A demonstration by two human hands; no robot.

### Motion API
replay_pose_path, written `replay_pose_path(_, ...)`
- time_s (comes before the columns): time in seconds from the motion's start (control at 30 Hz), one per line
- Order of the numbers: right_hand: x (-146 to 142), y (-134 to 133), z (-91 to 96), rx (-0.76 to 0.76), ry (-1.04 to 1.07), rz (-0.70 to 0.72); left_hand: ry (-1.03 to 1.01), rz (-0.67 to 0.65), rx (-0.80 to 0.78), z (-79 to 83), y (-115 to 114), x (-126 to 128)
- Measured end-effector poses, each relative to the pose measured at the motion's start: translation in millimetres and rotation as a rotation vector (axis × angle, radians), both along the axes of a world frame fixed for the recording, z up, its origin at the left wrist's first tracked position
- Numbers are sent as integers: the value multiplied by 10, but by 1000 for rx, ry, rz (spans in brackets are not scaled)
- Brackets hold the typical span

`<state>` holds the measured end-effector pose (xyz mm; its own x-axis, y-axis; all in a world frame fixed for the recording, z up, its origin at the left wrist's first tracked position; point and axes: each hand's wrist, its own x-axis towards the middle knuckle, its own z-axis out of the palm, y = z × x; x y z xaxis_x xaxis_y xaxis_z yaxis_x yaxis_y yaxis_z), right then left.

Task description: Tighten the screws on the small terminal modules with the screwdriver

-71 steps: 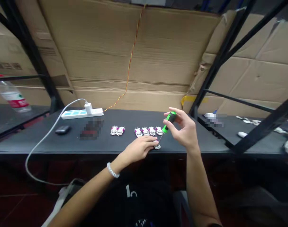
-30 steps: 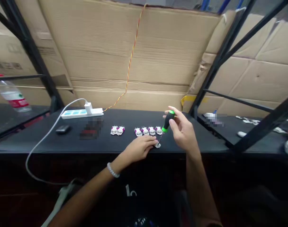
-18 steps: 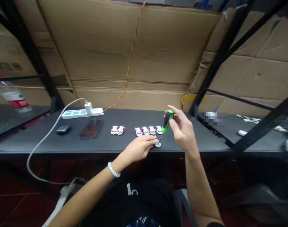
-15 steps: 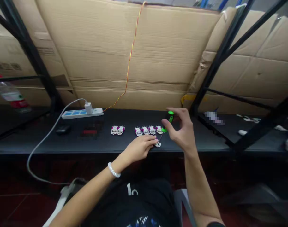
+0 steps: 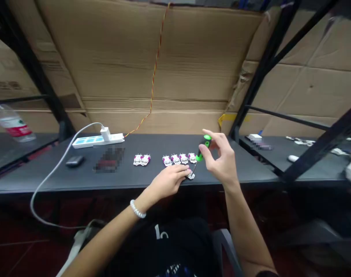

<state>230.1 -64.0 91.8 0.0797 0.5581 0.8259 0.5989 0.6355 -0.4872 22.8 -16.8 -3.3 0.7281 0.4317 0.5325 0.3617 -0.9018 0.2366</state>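
Note:
My right hand [image 5: 220,156] grips a black and green screwdriver [image 5: 203,147] between thumb and fingers. The screwdriver is tilted, its thin shaft running down to a small white part [image 5: 191,175] at the table's front edge. My left hand [image 5: 173,178] presses this part against the table with its fingertips, covering much of it. Just behind my hands sits a row of several small white and purple parts [image 5: 175,159]. Two more such parts [image 5: 141,159] lie side by side further left. What the screwdriver tip meets is too small to make out.
On the black table [image 5: 152,179] are a white power strip [image 5: 86,142] with a plugged-in charger and cable, a dark box-shaped object [image 5: 75,161] and a blurred-out item [image 5: 109,158]. Cardboard [image 5: 120,57] walls the back. Black metal posts [image 5: 256,71] stand either side; a bottle [image 5: 15,125] lies left.
The view has shifted slightly and the picture is darker. Both hands, the screwdriver and the part under my left fingers keep nearly the same positions.

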Motion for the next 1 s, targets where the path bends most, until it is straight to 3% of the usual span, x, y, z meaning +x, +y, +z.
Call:
replay_pose_path(0.13,31,24,-16,-47,33,136,3,14,1,-8,1,3)
replay_pose_path(0.3,31,31,11,43,-10,-47,12,22,16,-17,6,2)
replay_pose_path(0.47,59,36,4,-30,-9,108,-2,25,37,-12,-4,-3)
replay_pose_path(0.63,43,24,15,11,-42,-30,4,27,45,-7,-9,-2)
replay_pose_path(0.83,59,31,16,-44,-30,98,1,27,42,-34,2,-3)
replay_pose_path(1.0,26,27,30,9,-39,-16,-6,25,37,-53,12,-4)
